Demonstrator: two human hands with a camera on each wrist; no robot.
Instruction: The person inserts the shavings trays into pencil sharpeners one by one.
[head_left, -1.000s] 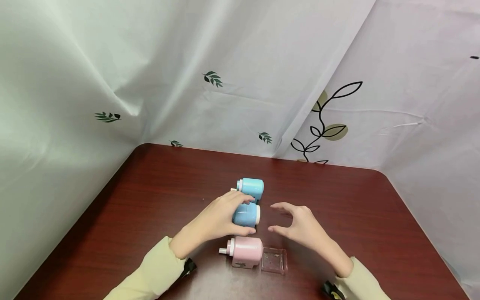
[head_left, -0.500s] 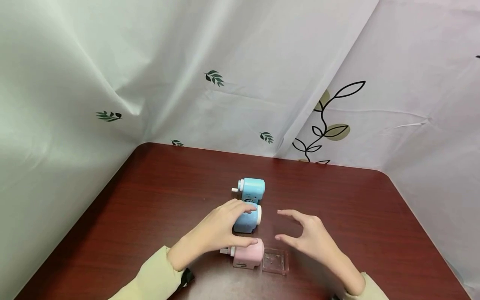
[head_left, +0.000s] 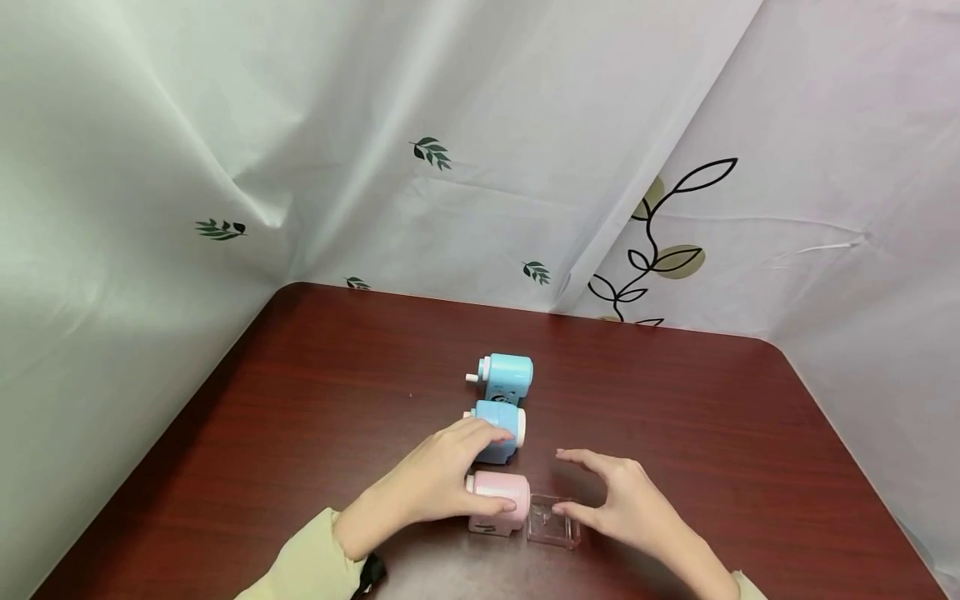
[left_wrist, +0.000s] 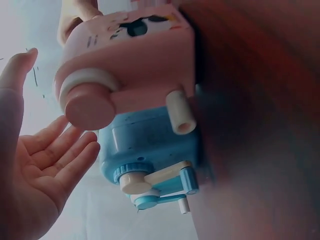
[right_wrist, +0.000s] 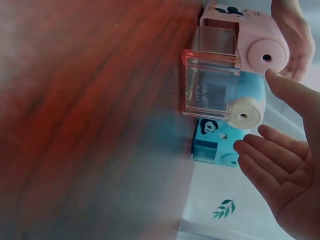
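Three crank pencil sharpeners stand in a row on the table: a pink sharpener [head_left: 498, 484] nearest, a blue sharpener [head_left: 497, 413] behind it, a light blue sharpener [head_left: 512, 373] farthest. From the pink one's right side sticks out a clear shavings drawer [head_left: 552, 537]. My left hand [head_left: 435, 477] hovers with thumb and fingers spread, the thumb over the pink sharpener and fingertips over the blue one in the head view. On the other side, my right hand [head_left: 630, 506] is spread likewise, its thumb overlapping the drawer's edge. Neither hand grips anything. The left wrist view shows the pink crank handle [left_wrist: 181, 112].
The dark red wooden table [head_left: 337, 375] has rounded back corners. A whitish curtain [head_left: 337, 150] with leaf prints hangs behind it and along its sides.
Both hands have moved toward the front of the table, the left from around the blue sharpener to the pink one, the right to beside the drawer. The sharpeners stay in place.
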